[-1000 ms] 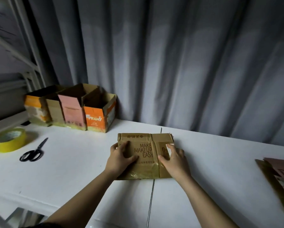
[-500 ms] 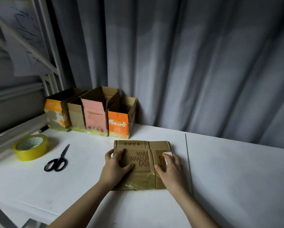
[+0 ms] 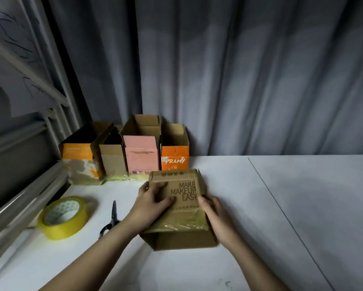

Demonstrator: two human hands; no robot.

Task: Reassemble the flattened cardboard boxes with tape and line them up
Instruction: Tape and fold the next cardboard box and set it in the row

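A brown cardboard box (image 3: 183,191) printed "MAKE MAKEUP EASY" stands on the white table (image 3: 292,217), partly popped up into shape, with old clear tape along its near edge. My left hand (image 3: 153,204) grips its left side, thumb on the top panel. My right hand (image 3: 217,217) holds its right side, thumb at the top edge. Just behind it is a row of open assembled boxes: an orange and white one (image 3: 77,158), a plain brown one (image 3: 112,161), a pink one (image 3: 140,158) and an orange one (image 3: 174,159). A yellow tape roll (image 3: 63,217) and black scissors (image 3: 113,216) lie to the left.
A grey metal rack (image 3: 25,192) borders the table's left side. A grey curtain (image 3: 239,80) hangs behind the table. A seam (image 3: 281,211) runs across the tabletop to the right of the box.
The flat box has risen into a three-dimensional shape between my hands and now sits close to the row. The view has swung left, and the flattened cardboard at the right is out of sight.
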